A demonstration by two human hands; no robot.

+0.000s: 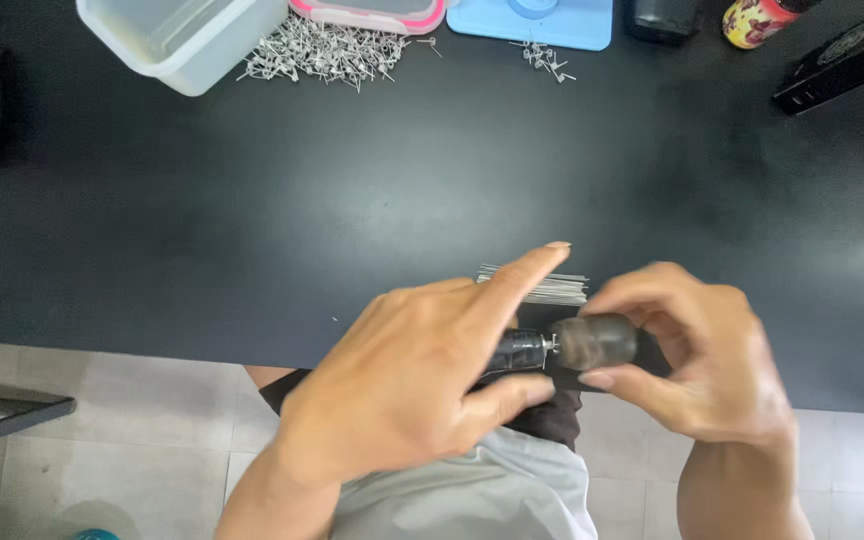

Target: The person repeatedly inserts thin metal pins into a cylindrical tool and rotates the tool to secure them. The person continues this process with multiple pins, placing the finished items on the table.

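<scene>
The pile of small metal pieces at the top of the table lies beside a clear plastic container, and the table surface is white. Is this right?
Not quite. In the head view the table is black, not white. The rest holds: the pile of small metal pieces lies beside the clear plastic container at the top of the table.

flat matte table top (252, 220): black | small cylindrical hand tool (562, 345): dark, glossy | thin straight wire bundle (542, 287): silver | rectangular plastic tub (187, 40): translucent white | flat plastic mat (552, 25): light blue | container lid rim (367, 17): pink
</scene>
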